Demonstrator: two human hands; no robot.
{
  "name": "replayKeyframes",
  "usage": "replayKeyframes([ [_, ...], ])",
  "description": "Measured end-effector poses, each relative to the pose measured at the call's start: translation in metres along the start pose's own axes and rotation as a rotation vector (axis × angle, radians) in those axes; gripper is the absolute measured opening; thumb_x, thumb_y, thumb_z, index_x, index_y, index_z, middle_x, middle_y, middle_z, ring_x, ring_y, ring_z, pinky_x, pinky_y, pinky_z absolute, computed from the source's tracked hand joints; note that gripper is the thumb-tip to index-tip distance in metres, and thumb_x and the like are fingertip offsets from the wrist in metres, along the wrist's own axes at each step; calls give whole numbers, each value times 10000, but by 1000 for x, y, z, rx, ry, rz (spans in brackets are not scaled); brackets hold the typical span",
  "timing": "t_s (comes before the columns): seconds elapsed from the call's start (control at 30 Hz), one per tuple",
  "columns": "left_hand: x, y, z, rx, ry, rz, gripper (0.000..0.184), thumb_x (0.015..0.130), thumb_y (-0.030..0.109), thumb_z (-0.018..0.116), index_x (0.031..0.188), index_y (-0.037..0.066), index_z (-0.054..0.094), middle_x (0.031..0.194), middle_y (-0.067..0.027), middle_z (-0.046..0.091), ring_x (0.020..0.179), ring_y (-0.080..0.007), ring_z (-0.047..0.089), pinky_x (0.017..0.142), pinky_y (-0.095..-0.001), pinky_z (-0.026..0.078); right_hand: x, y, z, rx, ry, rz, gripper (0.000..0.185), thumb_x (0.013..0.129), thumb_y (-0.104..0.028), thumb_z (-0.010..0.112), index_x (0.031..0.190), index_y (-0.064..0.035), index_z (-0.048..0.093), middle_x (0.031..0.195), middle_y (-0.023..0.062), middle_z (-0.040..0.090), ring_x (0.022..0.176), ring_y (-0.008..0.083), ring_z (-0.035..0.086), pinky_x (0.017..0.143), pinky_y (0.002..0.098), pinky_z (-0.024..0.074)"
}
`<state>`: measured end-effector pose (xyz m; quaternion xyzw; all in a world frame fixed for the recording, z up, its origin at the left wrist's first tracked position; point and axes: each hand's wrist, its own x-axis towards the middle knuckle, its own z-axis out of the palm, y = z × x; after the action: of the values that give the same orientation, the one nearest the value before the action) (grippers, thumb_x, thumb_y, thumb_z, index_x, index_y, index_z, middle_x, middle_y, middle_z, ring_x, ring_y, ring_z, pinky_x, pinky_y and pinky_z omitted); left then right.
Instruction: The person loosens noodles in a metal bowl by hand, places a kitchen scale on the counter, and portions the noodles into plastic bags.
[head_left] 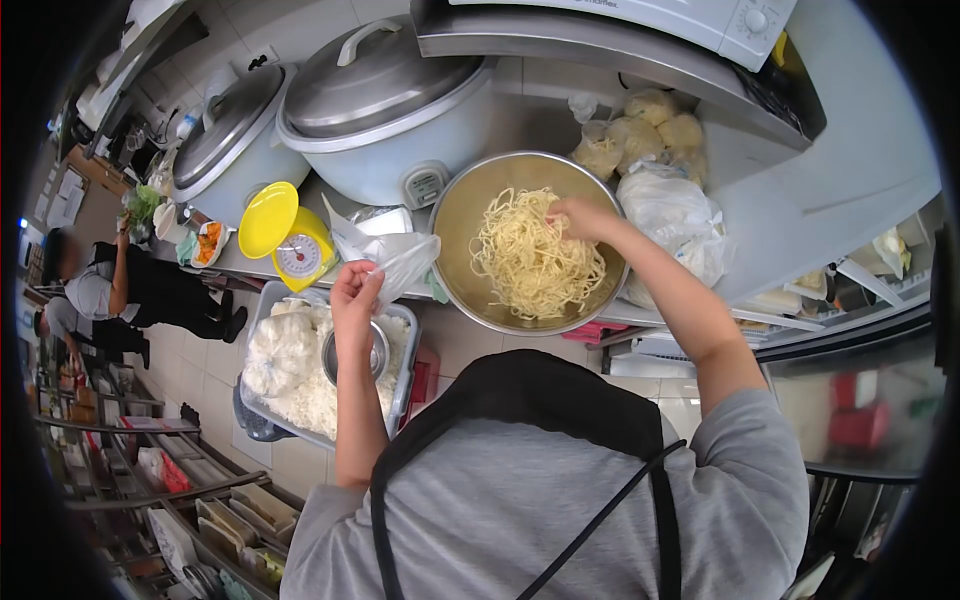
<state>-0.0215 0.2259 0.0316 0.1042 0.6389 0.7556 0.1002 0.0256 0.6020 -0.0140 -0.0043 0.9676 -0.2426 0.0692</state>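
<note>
A large steel bowl (455,290) holds a heap of pale yellow noodles (535,260). My right hand (580,220) reaches into the bowl from the right, its fingertips sunk in the noodles, so part of its grip is hidden. Left of the bowl, my left hand (358,290) pinches the edge of a clear plastic bag (405,262), which hangs toward the bowl's rim. Below that hand stands a grey tub (400,400) of white rice (300,405), with a metal bowl (376,352) and a tied bag (280,355) in it. A yellow kitchen scale (303,254) is close by.
Two big rice cookers (385,150) stand behind the scale. Filled plastic bags (675,225) lie right of the bowl, under a metal shelf (620,60). An open chiller (850,290) is at the right. Two people (120,285) stand at the left.
</note>
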Motion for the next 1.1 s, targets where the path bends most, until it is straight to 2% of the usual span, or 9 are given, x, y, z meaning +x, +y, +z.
replayKeyframes([
  [0.17, -1, -3, -5, 1, 13, -11, 89, 794, 52, 585, 862, 69, 531, 604, 82, 423, 468, 0, 327, 416, -174, 222, -7, -28, -23, 342, 266, -58, 277, 669, -105, 661, 936, -83, 589, 906, 106, 619, 846, 269, 579, 743, 349, 442],
  [0.23, -2, -4, -4, -10, 25, -9, 90, 794, 51, 585, 863, 66, 530, 600, 83, 424, 468, 0, 331, 415, -172, 223, -3, -17, 9, 90, 302, 150, 389, 630, -163, 695, 1001, -124, 584, 882, 130, 612, 858, 272, 581, 741, 363, 444],
  [0.37, 1, -6, -2, 2, -1, 7, 91, 793, 54, 587, 864, 66, 531, 594, 85, 420, 468, 0, 333, 415, -171, 222, -23, -16, 34, -479, 315, 71, 425, 696, -119, 604, 1107, -214, 546, 1048, 118, 540, 884, 323, 568, 767, 393, 453],
  [0.43, -2, -6, -1, 21, 52, -28, 93, 793, 56, 588, 866, 65, 530, 593, 85, 422, 468, -1, 335, 415, -171, 224, -24, -27, 38, -455, 213, 167, 447, 709, -81, 555, 1133, -221, 539, 1146, 117, 475, 902, 354, 557, 787, 409, 453],
  [0.53, -1, -11, -1, 3, -13, -26, 89, 792, 59, 589, 860, 65, 532, 597, 84, 430, 470, 0, 338, 417, -169, 224, -17, -16, 54, -223, 130, 212, 405, 707, -59, 544, 1092, -181, 572, 1087, 144, 528, 901, 341, 564, 793, 395, 452],
  [0.7, 0, -6, 2, 8, -2, -21, 79, 792, 58, 589, 850, 67, 536, 596, 85, 426, 470, 1, 335, 418, -170, 223, -18, -45, -7, 180, 367, 213, 278, 732, -10, 525, 999, -45, 597, 923, 194, 613, 893, 310, 582, 786, 359, 437],
  [0.9, 0, -9, -2, 6, -7, -16, 79, 794, 56, 587, 854, 66, 537, 602, 85, 424, 475, 4, 336, 419, -168, 226, -19, -74, -51, 335, 364, 79, 222, 738, -43, 593, 959, -15, 591, 799, 95, 625, 804, 160, 593, 708, 284, 453],
  [1.0, 0, -8, -1, 4, 6, -18, 80, 794, 55, 587, 856, 64, 537, 604, 85, 422, 476, 5, 334, 420, -169, 225, -25, -84, -76, 766, 359, -82, 195, 738, 19, 567, 931, -5, 585, 816, 51, 624, 830, 121, 580, 725, 224, 452],
  [1.1, 0, -11, -2, 13, 12, -20, 80, 795, 54, 585, 858, 63, 537, 603, 85, 421, 476, 3, 330, 420, -172, 221, -13, -66, -64, 549, 419, -121, 203, 738, -6, 584, 940, -12, 587, 806, 64, 624, 820, 124, 584, 723, 236, 453],
])
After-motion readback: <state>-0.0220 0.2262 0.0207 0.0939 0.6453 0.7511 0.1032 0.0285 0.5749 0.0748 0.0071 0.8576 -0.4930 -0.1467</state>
